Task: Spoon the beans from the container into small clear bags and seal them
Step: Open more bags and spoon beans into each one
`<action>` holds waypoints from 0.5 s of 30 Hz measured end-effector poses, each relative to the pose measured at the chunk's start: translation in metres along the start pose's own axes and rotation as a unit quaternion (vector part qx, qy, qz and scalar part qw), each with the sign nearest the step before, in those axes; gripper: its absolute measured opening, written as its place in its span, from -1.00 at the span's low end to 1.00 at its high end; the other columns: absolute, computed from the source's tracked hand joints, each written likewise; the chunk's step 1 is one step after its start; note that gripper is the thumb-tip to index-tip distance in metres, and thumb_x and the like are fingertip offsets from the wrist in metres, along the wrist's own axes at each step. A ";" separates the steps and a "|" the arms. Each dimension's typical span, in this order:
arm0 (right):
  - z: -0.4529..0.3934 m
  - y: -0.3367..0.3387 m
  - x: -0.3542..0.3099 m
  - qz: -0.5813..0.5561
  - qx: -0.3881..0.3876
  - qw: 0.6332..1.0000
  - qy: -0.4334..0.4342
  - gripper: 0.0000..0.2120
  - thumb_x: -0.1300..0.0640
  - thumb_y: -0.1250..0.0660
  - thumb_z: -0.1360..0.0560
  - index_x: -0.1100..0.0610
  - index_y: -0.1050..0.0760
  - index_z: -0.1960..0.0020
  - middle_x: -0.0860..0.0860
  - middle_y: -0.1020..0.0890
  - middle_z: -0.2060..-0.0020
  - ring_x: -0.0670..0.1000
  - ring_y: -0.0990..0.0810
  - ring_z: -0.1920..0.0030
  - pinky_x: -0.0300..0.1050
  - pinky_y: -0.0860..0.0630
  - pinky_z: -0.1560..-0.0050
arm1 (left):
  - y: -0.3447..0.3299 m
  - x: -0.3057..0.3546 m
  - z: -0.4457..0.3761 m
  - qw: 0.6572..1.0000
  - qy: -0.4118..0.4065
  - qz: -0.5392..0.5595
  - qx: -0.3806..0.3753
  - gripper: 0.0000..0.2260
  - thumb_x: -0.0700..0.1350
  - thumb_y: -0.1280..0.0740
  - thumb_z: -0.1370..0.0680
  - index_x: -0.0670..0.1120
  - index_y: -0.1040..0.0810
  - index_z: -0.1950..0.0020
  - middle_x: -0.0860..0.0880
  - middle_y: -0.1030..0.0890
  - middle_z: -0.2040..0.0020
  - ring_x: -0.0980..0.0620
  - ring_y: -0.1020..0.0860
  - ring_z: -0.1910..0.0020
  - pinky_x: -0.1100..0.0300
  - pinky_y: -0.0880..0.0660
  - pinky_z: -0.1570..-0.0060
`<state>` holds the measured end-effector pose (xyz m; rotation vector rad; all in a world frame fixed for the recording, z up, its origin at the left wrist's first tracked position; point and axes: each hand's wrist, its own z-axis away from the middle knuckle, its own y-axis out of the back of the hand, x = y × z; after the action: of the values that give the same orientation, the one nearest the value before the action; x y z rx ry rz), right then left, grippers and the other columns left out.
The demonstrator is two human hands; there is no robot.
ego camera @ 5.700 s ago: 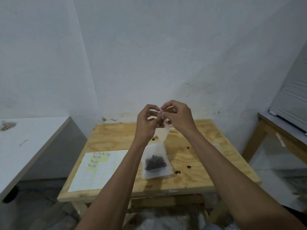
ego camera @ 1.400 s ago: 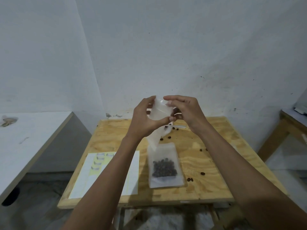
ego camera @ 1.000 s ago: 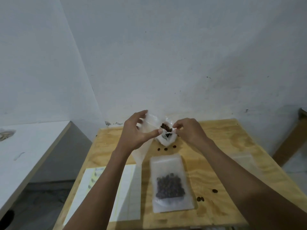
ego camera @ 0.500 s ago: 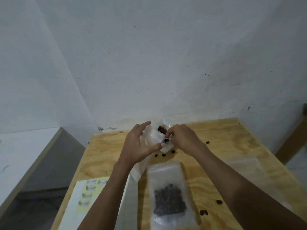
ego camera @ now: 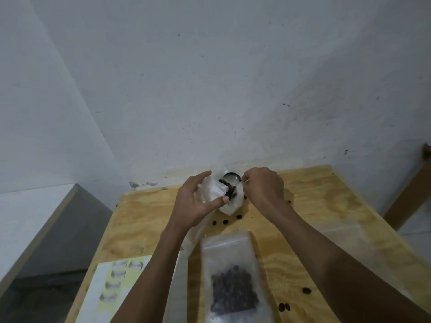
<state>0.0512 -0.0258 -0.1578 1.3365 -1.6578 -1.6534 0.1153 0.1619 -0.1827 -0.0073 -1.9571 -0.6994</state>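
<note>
The left hand (ego camera: pixel 193 203) is gripping a bag (ego camera: pixel 213 191), fingers curled around it; the right hand (ego camera: pixel 263 185) is pinching a spoon (ego camera: pixel 232 177) over the beans (ego camera: pixel 229 191).

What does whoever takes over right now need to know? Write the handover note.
Left hand: grips a small clear bag, held open beside the container.
Right hand: pinches the spoon handle; its bowl is tipped over the beans in the white container.
Done: one filled bag lies flat at the near edge of the wooden table; its seal cannot be judged.
Left: load the held bag, seal it. Loose beans lie scattered on the table; a label sheet sits near left.
</note>
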 end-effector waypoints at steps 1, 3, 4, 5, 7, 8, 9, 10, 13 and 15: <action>0.000 -0.004 -0.001 0.009 0.001 1.000 -0.002 -0.74 0.32 -0.36 -0.43 0.09 -0.73 0.00 0.05 -0.72 0.15 0.09 -0.66 0.18 -0.08 -0.61 0.20 | -0.002 -0.001 -0.003 1.000 0.007 0.015 0.000 -0.21 0.36 -0.51 -0.25 0.09 -0.53 -0.43 0.19 -0.55 -0.31 0.25 -0.51 -0.28 0.23 -0.49 -0.19; 0.000 -0.010 -0.001 0.015 -0.006 1.000 -0.008 -0.75 0.33 -0.35 -0.45 0.08 -0.73 0.03 0.03 -0.68 0.22 0.06 -0.58 0.27 -0.14 -0.51 0.31 | -0.004 -0.002 -0.011 0.998 0.030 0.054 0.001 -0.25 0.34 -0.50 -0.27 0.08 -0.55 -0.42 0.15 -0.59 -0.31 0.16 -0.57 -0.24 0.15 -0.54 -0.18; -0.001 -0.013 -0.002 0.010 -0.015 1.000 -0.009 -0.78 0.31 -0.36 -0.46 0.08 -0.73 0.05 0.02 -0.65 0.25 0.05 -0.53 0.30 -0.15 -0.45 0.35 | -0.005 -0.001 -0.016 0.996 0.041 0.078 0.001 -0.27 0.32 -0.50 -0.28 0.07 -0.57 -0.41 0.13 -0.62 -0.28 0.15 -0.60 -0.22 0.13 -0.57 -0.17; -0.002 -0.015 -0.002 -0.002 -0.025 1.000 -0.011 -0.80 0.28 -0.37 -0.47 0.08 -0.73 0.06 0.03 -0.64 0.26 0.05 -0.51 0.32 -0.16 -0.43 0.36 | -0.006 0.000 -0.020 0.994 0.048 0.100 -0.002 -0.29 0.30 -0.49 -0.30 0.05 -0.58 -0.40 0.12 -0.65 -0.26 0.14 -0.62 -0.20 0.13 -0.59 -0.15; -0.006 -0.017 -0.003 -0.047 -0.049 0.997 -0.021 -0.86 0.19 -0.41 -0.49 0.06 -0.74 0.05 0.03 -0.68 0.23 0.05 -0.56 0.30 -0.15 -0.53 0.32 | -0.009 0.004 -0.029 0.990 0.048 0.134 -0.003 -0.33 0.25 -0.48 -0.33 0.00 -0.59 -0.39 0.08 -0.67 -0.23 0.11 -0.63 -0.21 0.18 -0.60 -0.11; -0.009 -0.017 -0.003 -0.077 -0.062 0.995 -0.032 -0.88 0.14 -0.42 -0.50 0.05 -0.74 0.04 0.02 -0.70 0.20 0.03 -0.61 0.28 -0.13 -0.60 0.26 | -0.011 0.006 -0.033 0.988 0.045 0.146 -0.002 -0.34 0.23 -0.48 -0.35 -0.03 -0.58 -0.39 0.06 -0.68 -0.23 0.08 -0.64 -0.21 0.17 -0.59 -0.11; -0.012 -0.017 -0.002 -0.107 -0.080 0.990 -0.045 -0.88 0.10 -0.42 -0.51 0.05 -0.74 0.03 0.01 -0.71 0.18 0.03 -0.64 0.26 -0.08 -0.66 0.20 | -0.013 0.006 -0.035 0.987 0.042 0.156 -0.002 -0.34 0.22 -0.48 -0.36 -0.05 -0.58 -0.39 0.04 -0.68 -0.23 0.06 -0.64 -0.22 0.14 -0.60 -0.13; -0.015 -0.017 -0.001 -0.134 -0.099 0.985 -0.054 -0.87 0.07 -0.42 -0.51 0.06 -0.74 0.04 0.01 -0.72 0.19 0.03 -0.66 0.25 -0.02 -0.69 0.16 | -0.015 0.006 -0.037 0.986 0.039 0.160 -0.003 -0.34 0.21 -0.48 -0.37 -0.06 -0.58 -0.40 0.03 -0.68 -0.24 0.05 -0.64 -0.21 0.10 -0.61 -0.15; -0.022 -0.014 0.004 -0.204 -0.142 0.965 -0.084 -0.85 0.08 -0.43 -0.47 0.13 -0.74 0.10 0.06 -0.72 0.26 0.08 -0.70 0.26 0.06 -0.71 0.13 | -0.018 0.002 -0.038 0.991 0.033 0.131 -0.014 -0.36 0.22 -0.48 -0.37 0.00 -0.57 -0.40 0.06 -0.67 -0.25 0.03 -0.64 -0.22 -0.01 -0.61 -0.18; -0.024 -0.012 0.007 -0.240 -0.154 0.951 -0.120 -0.85 0.11 -0.46 -0.40 0.19 -0.72 0.18 0.09 -0.70 0.36 0.10 -0.70 0.32 0.01 -0.68 0.19 | -0.017 0.001 -0.037 0.993 0.028 0.109 -0.021 -0.36 0.25 -0.48 -0.35 0.05 -0.58 -0.39 0.09 -0.67 -0.25 0.05 -0.63 -0.20 0.01 -0.61 -0.16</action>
<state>0.0718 -0.0417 -0.1673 1.4986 -1.1699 -2.3236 0.1397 0.1300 -0.1782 -0.2216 -1.8537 -0.5886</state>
